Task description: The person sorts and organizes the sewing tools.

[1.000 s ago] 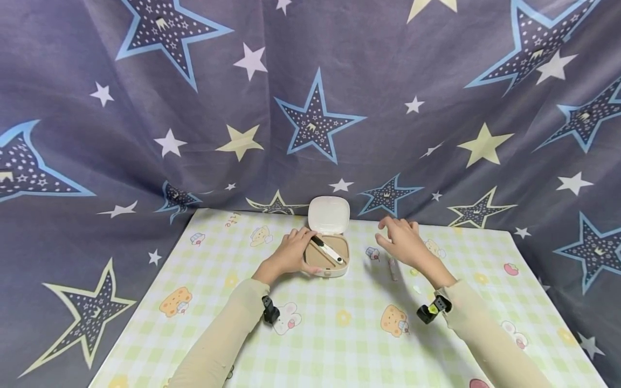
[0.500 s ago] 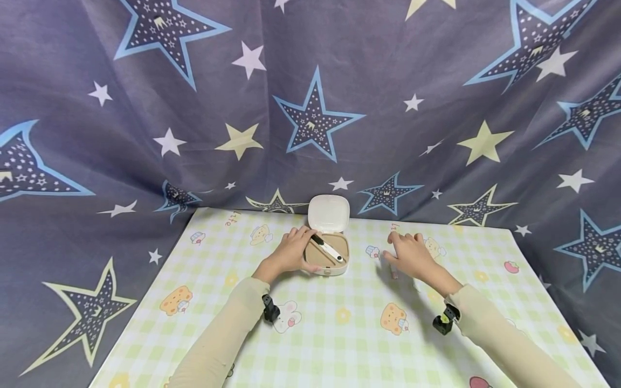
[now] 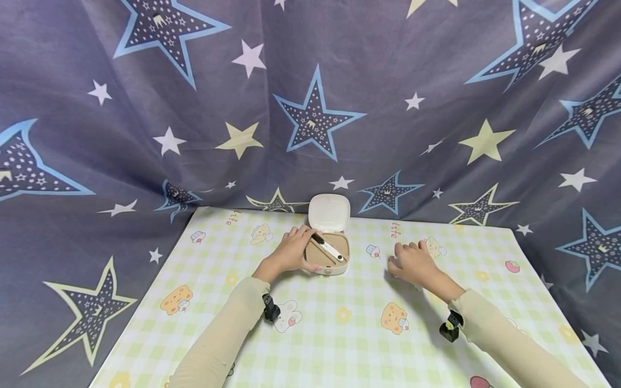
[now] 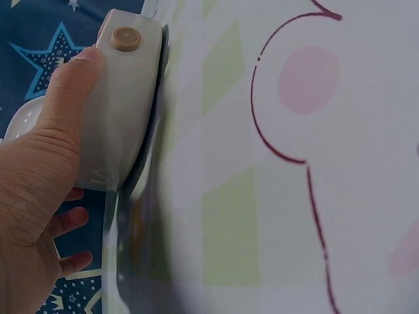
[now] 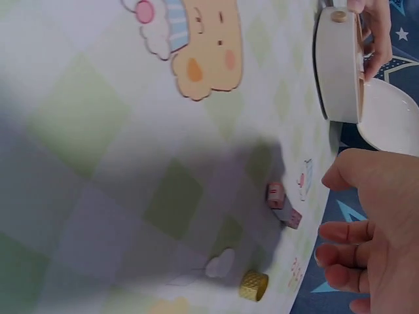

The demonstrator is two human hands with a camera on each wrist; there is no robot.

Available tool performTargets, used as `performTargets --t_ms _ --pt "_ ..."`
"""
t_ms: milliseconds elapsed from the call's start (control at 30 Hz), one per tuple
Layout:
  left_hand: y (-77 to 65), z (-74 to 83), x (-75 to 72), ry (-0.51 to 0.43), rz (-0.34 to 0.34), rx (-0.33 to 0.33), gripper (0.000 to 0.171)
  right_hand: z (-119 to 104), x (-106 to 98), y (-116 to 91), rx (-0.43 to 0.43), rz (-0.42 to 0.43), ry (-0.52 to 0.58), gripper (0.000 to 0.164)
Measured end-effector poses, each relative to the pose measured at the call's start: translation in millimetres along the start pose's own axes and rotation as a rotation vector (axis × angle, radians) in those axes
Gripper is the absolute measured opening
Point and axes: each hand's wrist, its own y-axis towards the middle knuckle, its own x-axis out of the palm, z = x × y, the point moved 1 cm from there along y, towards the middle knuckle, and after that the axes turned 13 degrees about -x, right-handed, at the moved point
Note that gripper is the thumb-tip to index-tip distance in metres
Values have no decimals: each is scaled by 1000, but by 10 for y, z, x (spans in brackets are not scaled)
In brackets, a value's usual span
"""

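My left hand (image 3: 290, 252) grips the left side of a small white jewelry box (image 4: 114, 124), thumb at its front near the round gold button. The box's lid (image 3: 329, 213) stands up at the back. A slim black-and-white item (image 3: 330, 249) lies diagonally across the tan interior; its kind is unclear. My right hand (image 3: 413, 264) hovers over the table to the right, fingers loosely bent, holding nothing. Below it in the right wrist view lie a small pink-and-grey piece (image 5: 283, 204), a gold textured ring (image 5: 254, 286) and a white leaf-shaped piece (image 5: 220, 263) on a thin chain.
The table (image 3: 310, 323) has a green-checked cloth printed with cartoon figures. Its back edge meets a hanging curtain (image 3: 242, 108) patterned with stars. Each wrist carries a black camera (image 3: 270, 309).
My right hand has shifted right and lower, toward the small pieces on the cloth, and now covers the pink one in the head view. The left hand and box stay still.
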Motion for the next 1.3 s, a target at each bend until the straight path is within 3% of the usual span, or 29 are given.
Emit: performTargets --t_ms 867,1300 --pt "3 -5 0 3 1 1 108 -55 159 -19 5 -41 -63 22" --pt "-1 -2 3 4 8 -1 109 -50 256 -6 -24 47 -28 30"
